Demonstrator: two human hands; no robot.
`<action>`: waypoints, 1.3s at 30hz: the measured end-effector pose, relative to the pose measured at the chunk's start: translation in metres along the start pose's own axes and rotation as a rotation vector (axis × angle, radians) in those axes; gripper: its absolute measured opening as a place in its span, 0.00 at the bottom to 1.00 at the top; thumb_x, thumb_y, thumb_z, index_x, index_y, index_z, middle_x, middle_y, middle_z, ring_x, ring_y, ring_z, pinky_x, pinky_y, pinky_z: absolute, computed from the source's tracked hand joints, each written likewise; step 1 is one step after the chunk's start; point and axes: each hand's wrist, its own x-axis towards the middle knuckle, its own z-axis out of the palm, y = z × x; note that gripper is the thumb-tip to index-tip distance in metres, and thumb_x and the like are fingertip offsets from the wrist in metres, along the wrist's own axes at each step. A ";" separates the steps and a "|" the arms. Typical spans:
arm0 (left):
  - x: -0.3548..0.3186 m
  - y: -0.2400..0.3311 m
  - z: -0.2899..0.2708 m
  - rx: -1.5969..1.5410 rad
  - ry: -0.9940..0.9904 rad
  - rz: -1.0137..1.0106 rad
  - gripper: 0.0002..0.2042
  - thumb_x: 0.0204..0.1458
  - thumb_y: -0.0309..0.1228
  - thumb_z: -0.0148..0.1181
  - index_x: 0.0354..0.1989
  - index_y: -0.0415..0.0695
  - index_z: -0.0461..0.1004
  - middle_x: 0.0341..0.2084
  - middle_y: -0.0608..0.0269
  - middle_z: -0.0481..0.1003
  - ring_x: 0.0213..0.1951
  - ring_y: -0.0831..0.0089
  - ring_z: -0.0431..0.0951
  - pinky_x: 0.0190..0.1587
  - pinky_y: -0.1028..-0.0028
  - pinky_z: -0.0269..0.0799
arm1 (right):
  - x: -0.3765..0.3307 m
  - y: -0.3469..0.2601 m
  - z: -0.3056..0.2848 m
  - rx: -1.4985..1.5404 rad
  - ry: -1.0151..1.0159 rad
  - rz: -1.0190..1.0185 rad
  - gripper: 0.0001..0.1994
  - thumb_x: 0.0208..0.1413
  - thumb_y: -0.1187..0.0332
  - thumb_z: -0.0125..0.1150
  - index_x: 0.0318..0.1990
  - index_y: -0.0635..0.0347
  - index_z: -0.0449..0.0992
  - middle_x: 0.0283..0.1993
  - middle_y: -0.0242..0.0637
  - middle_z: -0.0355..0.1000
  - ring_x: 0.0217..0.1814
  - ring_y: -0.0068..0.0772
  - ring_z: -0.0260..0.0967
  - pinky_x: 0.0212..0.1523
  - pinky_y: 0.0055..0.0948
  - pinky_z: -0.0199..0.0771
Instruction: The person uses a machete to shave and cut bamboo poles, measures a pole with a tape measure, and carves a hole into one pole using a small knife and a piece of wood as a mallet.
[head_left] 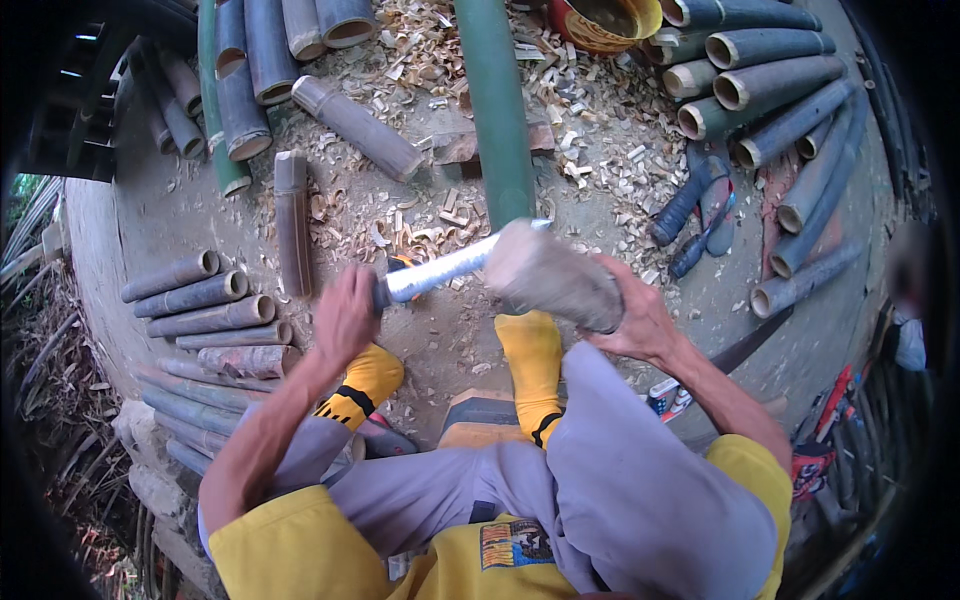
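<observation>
My left hand [345,315] is closed around the dark handle of a large knife. Its bright blade [450,271] points right, and the tip reaches the pale upper end of a short, thick bamboo piece [560,285]. Gripping that piece at its lower right end is my right hand [640,310]. The bamboo piece is tilted and smeared by motion, so I cannot tell whether the edge cuts into it. Behind blade and piece, a long green bamboo pole [495,110] runs away from me across a wooden block [455,148]. My feet in yellow socks [530,360] are just below.
Cut bamboo tubes are stacked at the right [780,85], far left [240,105] and near left [210,310]. Pale shavings [415,65] litter the ground. A red and yellow bucket [605,22] stands at the back. Dark sandals [690,205] lie to the right.
</observation>
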 end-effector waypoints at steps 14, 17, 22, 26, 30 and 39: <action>0.092 -0.056 -0.048 -0.193 -0.154 0.033 0.14 0.35 0.38 0.62 0.31 0.46 0.71 0.19 0.55 0.74 0.25 0.54 0.76 0.31 0.58 0.71 | -0.063 0.020 0.009 0.224 0.477 0.317 0.47 0.37 0.66 0.67 0.67 0.61 0.48 0.59 0.54 0.62 0.60 0.46 0.63 0.61 0.40 0.62; 0.110 -0.063 -0.045 -0.114 -0.214 -0.070 0.14 0.37 0.39 0.62 0.29 0.45 0.72 0.20 0.53 0.75 0.27 0.52 0.77 0.33 0.57 0.72 | -0.057 0.011 0.016 0.247 0.430 0.312 0.48 0.37 0.66 0.67 0.68 0.59 0.47 0.62 0.53 0.59 0.63 0.46 0.61 0.62 0.40 0.60; 0.115 -0.063 -0.045 -0.089 -0.234 -0.063 0.13 0.37 0.35 0.64 0.28 0.43 0.72 0.19 0.51 0.74 0.26 0.51 0.76 0.32 0.58 0.70 | -0.052 0.005 0.017 0.229 0.381 0.327 0.49 0.36 0.65 0.66 0.69 0.59 0.46 0.65 0.53 0.56 0.66 0.46 0.57 0.64 0.40 0.56; 0.117 -0.066 -0.046 -0.046 -0.251 -0.060 0.13 0.38 0.38 0.63 0.30 0.44 0.72 0.21 0.50 0.76 0.28 0.50 0.77 0.34 0.56 0.72 | -0.045 0.002 0.013 0.219 0.361 0.320 0.49 0.36 0.67 0.67 0.69 0.59 0.46 0.65 0.53 0.55 0.67 0.46 0.56 0.65 0.39 0.56; 0.117 -0.063 -0.045 -0.016 -0.261 -0.060 0.13 0.40 0.37 0.61 0.31 0.44 0.71 0.22 0.50 0.76 0.29 0.49 0.77 0.35 0.55 0.73 | -0.029 -0.007 0.004 0.225 0.347 0.235 0.49 0.38 0.68 0.68 0.70 0.58 0.46 0.65 0.53 0.56 0.66 0.48 0.58 0.64 0.39 0.57; 0.121 -0.061 -0.041 0.029 -0.225 -0.052 0.10 0.41 0.35 0.58 0.30 0.44 0.70 0.22 0.49 0.76 0.28 0.48 0.77 0.35 0.54 0.72 | 0.070 -0.039 -0.027 -0.137 0.369 -0.154 0.49 0.40 0.68 0.68 0.70 0.45 0.45 0.50 0.55 0.67 0.45 0.55 0.71 0.49 0.47 0.72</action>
